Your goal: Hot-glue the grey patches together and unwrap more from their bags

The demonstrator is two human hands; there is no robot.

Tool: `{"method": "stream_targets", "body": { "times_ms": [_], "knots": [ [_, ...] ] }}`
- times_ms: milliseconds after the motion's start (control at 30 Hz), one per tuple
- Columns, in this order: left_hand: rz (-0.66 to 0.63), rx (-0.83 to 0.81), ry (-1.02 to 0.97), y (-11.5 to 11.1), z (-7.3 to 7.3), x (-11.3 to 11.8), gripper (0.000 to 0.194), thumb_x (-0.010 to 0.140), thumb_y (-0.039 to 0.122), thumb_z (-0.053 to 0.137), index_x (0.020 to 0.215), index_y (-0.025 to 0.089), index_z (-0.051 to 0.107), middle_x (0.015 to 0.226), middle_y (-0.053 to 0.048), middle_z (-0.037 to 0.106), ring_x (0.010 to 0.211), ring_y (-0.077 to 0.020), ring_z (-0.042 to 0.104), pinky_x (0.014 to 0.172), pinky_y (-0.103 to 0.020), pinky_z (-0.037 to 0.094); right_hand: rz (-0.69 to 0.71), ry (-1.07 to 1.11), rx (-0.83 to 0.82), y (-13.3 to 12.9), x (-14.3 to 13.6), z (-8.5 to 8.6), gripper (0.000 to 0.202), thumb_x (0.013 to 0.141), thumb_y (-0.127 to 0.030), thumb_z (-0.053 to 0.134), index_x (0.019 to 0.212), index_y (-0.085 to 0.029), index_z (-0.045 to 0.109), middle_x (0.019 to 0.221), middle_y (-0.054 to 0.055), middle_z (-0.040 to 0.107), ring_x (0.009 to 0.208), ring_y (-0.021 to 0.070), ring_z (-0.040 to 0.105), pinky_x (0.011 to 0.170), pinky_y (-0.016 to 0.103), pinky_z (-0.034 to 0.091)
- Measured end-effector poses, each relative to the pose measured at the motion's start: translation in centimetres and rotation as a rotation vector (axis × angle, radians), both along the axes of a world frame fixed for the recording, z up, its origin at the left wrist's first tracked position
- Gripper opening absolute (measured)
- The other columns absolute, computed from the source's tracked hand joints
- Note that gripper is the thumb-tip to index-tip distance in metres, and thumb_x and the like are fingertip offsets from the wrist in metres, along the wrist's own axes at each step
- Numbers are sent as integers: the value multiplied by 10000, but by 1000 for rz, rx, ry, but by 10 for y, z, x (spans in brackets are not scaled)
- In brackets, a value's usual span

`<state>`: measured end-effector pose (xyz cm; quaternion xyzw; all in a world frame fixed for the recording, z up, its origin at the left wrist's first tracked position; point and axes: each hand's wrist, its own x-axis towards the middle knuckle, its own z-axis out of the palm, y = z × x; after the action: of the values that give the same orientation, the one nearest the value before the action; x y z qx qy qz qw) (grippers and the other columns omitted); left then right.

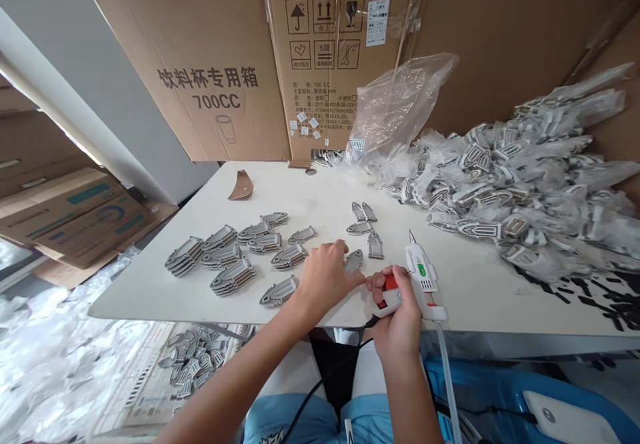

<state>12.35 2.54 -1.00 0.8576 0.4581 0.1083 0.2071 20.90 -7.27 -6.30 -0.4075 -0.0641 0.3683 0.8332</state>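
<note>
My right hand [397,304] is wrapped around the handle of a white hot glue gun [423,274] with a green label and an orange trigger. Its nozzle points away from me, and a whitish glue stick trails from its rear. My left hand [325,274] rests at the table's near side, thumb and fingers gripping a grey boat-shaped piece [354,261]. Left of that hand lie similar pieces, some singly and others in stacks [233,276]. Several more loose pieces [361,228] lie just beyond my hands.
Plastic-bagged pieces form a large heap [480,184] on the right of the white table [300,191]. Black strips [590,294] lie near its right edge. Cardboard boxes [225,51] stand behind. A crate of pieces [193,364] sits below left, and a blue stool [500,391] below right.
</note>
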Motion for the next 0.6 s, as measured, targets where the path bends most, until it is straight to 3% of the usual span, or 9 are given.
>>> {"method": "stream_targets", "body": {
  "times_ms": [167,267,400,500,600],
  "knots": [
    [44,-154,-275,-20,10,-40,389,742,374,801,1094,209,802,838,-50,780,798,-265,729,746,-365,551,95,-108,30,2,-3,-1,292,889,-453,795,796,-234,628,666,-47,568,528,95,423,653,293,489],
    [36,-418,-461,-21,6,-61,326,794,374,788,1084,227,809,841,-41,758,820,-244,739,734,-339,587,114,-186,-8,3,-8,-2,302,892,-471,798,798,-228,646,634,-43,583,526,105,461,624,288,455],
    [39,-750,-642,-20,0,-74,347,809,347,814,1131,227,768,1036,-41,698,796,-200,766,743,-338,633,117,-298,-65,4,-15,-4,312,891,-490,806,816,-217,676,631,-33,603,539,119,496,580,274,417],
    [36,-840,-753,-20,0,-77,335,803,355,843,1091,222,733,1086,-31,649,753,-172,772,751,-332,644,115,-324,-89,5,-16,-4,315,884,-491,814,810,-214,683,634,-33,603,544,120,498,576,271,417],
    [42,-827,-839,-20,0,-79,374,815,450,861,1067,213,720,1034,-33,657,768,-182,782,750,-316,642,119,-314,-125,6,-17,-4,337,864,-512,829,807,-212,686,648,-28,614,541,116,495,569,268,409]
  ]
}}
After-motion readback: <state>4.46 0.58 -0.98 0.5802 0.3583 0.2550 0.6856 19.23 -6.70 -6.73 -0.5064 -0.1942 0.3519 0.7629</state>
